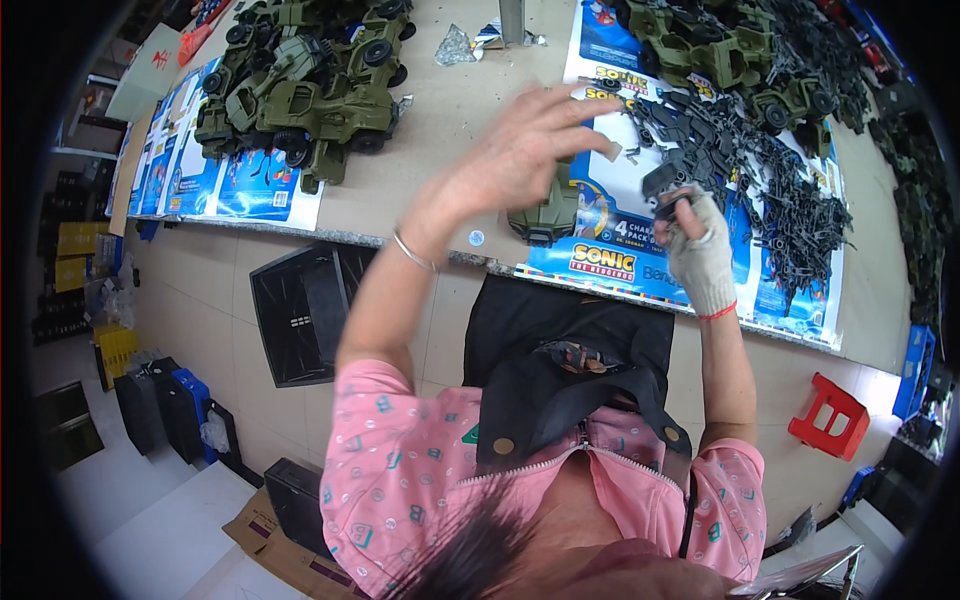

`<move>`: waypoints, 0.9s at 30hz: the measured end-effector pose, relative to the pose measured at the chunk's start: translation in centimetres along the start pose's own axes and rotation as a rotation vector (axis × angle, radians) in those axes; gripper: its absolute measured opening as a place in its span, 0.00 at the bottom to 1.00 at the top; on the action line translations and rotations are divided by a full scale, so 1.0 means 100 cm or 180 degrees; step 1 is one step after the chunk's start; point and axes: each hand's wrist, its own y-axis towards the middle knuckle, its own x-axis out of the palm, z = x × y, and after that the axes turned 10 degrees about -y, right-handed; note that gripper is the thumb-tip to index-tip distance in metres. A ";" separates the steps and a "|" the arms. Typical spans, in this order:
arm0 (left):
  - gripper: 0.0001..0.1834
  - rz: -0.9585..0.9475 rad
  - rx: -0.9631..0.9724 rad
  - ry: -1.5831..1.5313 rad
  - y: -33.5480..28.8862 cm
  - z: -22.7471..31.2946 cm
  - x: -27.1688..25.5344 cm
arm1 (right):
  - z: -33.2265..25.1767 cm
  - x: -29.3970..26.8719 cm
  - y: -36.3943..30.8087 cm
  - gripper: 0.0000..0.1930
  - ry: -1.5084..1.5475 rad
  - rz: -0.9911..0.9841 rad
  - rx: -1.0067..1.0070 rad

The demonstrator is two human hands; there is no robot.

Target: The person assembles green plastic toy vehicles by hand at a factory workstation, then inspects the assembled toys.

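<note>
Head view, looking down: a beige table [440,110] spans the far side of the scene, with a tiled floor [420,315] showing at its near edge. Near the camera is the person's pink patterned shirt [400,450], with a black apron [570,330] hanging from it toward the table. Blue and white printed sheets lie flat on the table, one group of sheets at left [210,185] and a sheet at right [650,255]. On the left ones sits a tall heap of olive-green toy trucks [310,95]; a second truck heap [710,50] lies at the far right. Nearer than that second heap, loose black parts [700,150] spread over the right sheet, thickening into a tangle toward the right. On the floor at left, just off the table edge, is a black bin [295,310]; at right stands a red stool [832,417].

The bare left hand [535,145] is raised above the table, fingers spread apart and blurred; whether something small is at the fingertips I cannot tell. The right hand [695,240], in a pale glove with the thumb bare, is closed on a small black part [675,207], beside the loose parts. Between the hands, partly hidden below the left, one green truck [548,215] rests at the near table edge. Smallest are a bracelet [413,252] on the left wrist and a red band [718,312] on the right.
</note>
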 end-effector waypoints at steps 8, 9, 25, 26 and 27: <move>0.16 -0.2807 0.0625 0.2951 0.040 -0.016 -0.038 | 0.017 0.002 -0.008 0.19 0.0978 0.0713 0.0234; 0.14 -0.2405 -0.0193 0.2899 0.041 -0.004 -0.035 | 0.018 0.005 -0.009 0.19 0.0959 0.0909 0.0267; 0.41 0.0900 -0.1412 0.0275 -0.009 -0.065 0.056 | -0.010 0.003 0.093 0.14 -0.0252 0.0819 0.0039; 0.39 0.0948 -0.1386 0.0030 -0.011 -0.076 0.056 | -0.014 0.017 0.092 0.13 0.0517 0.0691 0.0160; 0.37 0.0937 -0.1492 -0.0342 -0.016 -0.092 0.048 | -0.009 0.028 0.087 0.12 0.1261 0.0484 0.0391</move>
